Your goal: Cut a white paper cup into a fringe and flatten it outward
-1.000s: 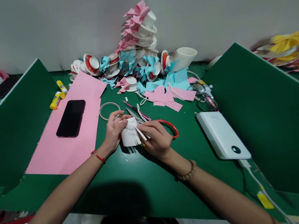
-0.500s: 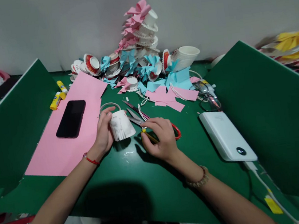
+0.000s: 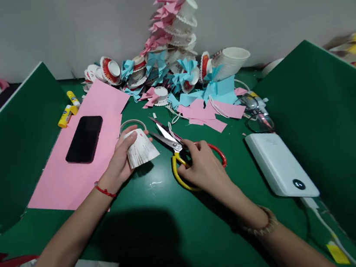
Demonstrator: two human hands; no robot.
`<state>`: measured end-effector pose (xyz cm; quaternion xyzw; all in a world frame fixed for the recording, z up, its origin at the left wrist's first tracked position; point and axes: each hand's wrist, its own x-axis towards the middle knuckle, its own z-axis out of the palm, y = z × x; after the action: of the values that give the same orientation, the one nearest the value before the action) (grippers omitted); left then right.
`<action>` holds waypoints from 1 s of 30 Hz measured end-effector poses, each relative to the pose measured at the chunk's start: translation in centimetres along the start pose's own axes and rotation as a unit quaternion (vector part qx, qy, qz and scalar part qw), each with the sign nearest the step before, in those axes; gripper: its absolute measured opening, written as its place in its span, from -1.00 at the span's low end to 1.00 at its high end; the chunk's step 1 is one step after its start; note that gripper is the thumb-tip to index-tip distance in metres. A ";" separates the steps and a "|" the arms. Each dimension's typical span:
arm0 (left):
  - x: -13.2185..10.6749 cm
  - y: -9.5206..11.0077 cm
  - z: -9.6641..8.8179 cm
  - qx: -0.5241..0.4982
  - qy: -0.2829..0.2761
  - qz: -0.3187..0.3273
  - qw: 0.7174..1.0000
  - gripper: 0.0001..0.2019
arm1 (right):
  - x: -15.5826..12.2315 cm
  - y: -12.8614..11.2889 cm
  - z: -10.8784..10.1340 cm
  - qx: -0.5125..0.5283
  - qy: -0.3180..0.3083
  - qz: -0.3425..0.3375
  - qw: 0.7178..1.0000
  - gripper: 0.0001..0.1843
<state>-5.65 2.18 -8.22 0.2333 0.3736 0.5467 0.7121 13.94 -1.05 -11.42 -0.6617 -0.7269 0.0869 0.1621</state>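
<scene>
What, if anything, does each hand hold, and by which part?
The left hand holds the white cup by its upper side, above the cut strips. The right hand is at the scissors' handles; a firm grip cannot be confirmed.

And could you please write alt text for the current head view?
The left hand holds a slit white cup while the right hand touches open scissors on a green table. A phone lies on pink paper; paper decorations are piled behind.

Craft workspace: scissors [image 3: 176, 145], pink paper [image 3: 73, 182]
</scene>
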 end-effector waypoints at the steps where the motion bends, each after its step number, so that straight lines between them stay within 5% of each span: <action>1: 0.0 0.1 0.0 0.008 -0.010 0.021 1.000 -0.63 | 0.2 0.1 -0.3 0.024 0.026 0.005 0.999 -0.44; 5: 0.0 0.7 0.1 0.037 -0.026 0.093 0.995 -0.64 | 0.7 0.5 -2.6 0.181 0.123 -0.012 0.976 -0.68; 8: -0.2 1.4 0.2 0.050 -0.023 0.127 0.990 -0.66 | 0.2 0.7 -5.1 0.311 -0.053 -0.049 0.948 -0.70; 14: -0.7 3.0 0.5 0.037 -0.004 0.234 0.971 -0.68 | -0.9 1.0 -7.6 0.351 -0.309 -0.104 0.878 -0.62; 19: -1.0 2.5 1.0 0.043 0.017 0.204 0.978 -0.65 | -1.0 0.0 -6.4 0.398 -0.284 -0.103 0.866 -0.66; 30: -1.4 1.0 1.3 0.057 -0.039 0.180 0.981 -0.72 | -1.5 -1.5 -4.9 0.475 -0.269 -0.086 0.833 -0.59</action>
<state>-5.42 1.20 -6.29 0.3583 0.3282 0.6344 0.6012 14.39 -3.17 -6.53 -0.3884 -0.6653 0.5816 0.2612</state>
